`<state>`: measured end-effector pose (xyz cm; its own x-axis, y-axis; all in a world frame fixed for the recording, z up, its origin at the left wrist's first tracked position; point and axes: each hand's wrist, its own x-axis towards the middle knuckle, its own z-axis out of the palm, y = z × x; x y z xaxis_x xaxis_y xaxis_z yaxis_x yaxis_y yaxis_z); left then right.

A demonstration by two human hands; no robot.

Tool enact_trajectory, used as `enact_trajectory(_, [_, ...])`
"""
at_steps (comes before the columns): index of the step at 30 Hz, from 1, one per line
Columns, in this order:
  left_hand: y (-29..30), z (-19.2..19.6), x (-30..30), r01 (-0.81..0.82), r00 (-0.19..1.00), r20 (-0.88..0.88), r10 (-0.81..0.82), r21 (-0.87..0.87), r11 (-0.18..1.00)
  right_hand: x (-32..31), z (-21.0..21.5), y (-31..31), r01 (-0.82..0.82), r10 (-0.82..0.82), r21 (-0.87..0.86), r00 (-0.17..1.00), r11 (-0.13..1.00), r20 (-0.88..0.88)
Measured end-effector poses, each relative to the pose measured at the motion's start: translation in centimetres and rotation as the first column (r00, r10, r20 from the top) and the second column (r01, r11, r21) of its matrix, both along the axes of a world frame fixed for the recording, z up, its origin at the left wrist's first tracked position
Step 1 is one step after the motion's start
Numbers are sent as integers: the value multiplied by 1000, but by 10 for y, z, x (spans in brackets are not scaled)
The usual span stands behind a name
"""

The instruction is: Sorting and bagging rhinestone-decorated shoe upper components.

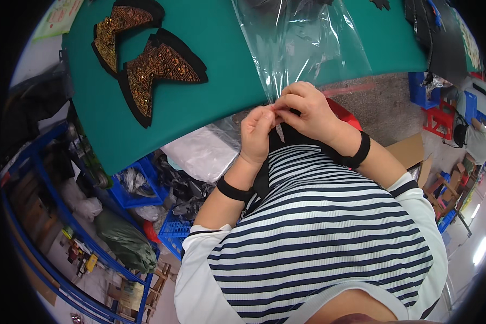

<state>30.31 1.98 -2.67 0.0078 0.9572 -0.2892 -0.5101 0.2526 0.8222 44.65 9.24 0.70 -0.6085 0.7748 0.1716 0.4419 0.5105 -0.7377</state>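
Observation:
My left hand and my right hand meet at the near edge of a green table. Together their fingertips pinch the bottom rim of a clear plastic bag, which lies spread over the table above the hands. A thin pink strip runs along that rim to the right. A small pale piece hangs below the fingers; what it is I cannot tell. Both wrists wear black bands. Two black pieces with gold embroidery lie on the table to the left, apart from the hands.
Blue plastic crates with bagged goods stand under the table at the left, beside a blue rack. A cardboard box and red and blue stools are on the floor at the right. Dark fabric lies at the table's far right.

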Motion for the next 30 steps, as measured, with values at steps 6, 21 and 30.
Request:
enact_trajectory(6, [32,15,-13,132,991,31,-132,-419,898,6,-5,-7,-47,45,38,998,998,39])
enact_trajectory(21, [33,20,-9,93,994,91,-66,-339,936,5,-2,-8,138,-155,-223,986,965,-62])
enact_trajectory(30, [40,40,-11,97,994,0,-105,-381,919,9,4,-7,87,-79,138,995,987,-60])
